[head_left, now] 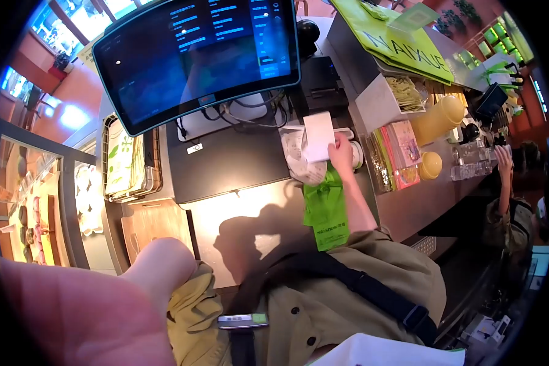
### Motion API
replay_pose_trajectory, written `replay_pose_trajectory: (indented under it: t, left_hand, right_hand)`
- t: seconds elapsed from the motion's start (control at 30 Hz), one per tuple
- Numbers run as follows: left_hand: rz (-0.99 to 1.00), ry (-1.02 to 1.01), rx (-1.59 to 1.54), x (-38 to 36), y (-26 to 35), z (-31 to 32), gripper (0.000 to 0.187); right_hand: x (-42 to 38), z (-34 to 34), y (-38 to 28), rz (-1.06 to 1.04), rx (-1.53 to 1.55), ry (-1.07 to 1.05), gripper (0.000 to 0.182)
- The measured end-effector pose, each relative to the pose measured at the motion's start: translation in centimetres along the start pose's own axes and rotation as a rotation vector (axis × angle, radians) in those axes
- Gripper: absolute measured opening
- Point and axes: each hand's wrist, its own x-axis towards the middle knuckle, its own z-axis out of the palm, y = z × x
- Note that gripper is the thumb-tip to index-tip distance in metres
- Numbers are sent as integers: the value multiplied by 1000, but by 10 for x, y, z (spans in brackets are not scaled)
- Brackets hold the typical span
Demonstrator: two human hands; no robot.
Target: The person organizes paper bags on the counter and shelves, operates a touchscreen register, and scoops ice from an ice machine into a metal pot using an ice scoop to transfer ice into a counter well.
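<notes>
Right hand [341,155] pinching white receipt [319,135], green bag [327,207] beneath

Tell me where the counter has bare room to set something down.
Bare counter lies in front of the black till base, left of the green bag. It is crowded on the right: the right hand at the receipt, with packets and yellow containers beyond.
</notes>
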Motion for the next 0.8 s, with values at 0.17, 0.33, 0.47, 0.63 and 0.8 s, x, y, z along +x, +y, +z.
replay_pose_trajectory:
  t: [0.17, 0.33, 0.47, 0.63, 0.8]
  left_hand:
    - [68, 49, -23, -10, -5, -35, 24]
    - [85, 55, 33, -16, -14, -59, 29]
    - [101, 100, 138, -37, -41, -79, 33]
    - [-598, 399, 594, -183, -103, -73, 24]
    - [-1251, 167, 972, -349, -109, -107, 31]
  right_hand:
    - [-30, 8, -1, -257, -325, -30, 33]
    - [-24, 14, -52, -393, -304, 161, 37]
    - [-6, 21, -95, -472, -286, 173, 38]
    - [27, 23, -165, -545, 154, 285, 37]
    - [63, 40, -203, -412, 556, 216, 46]
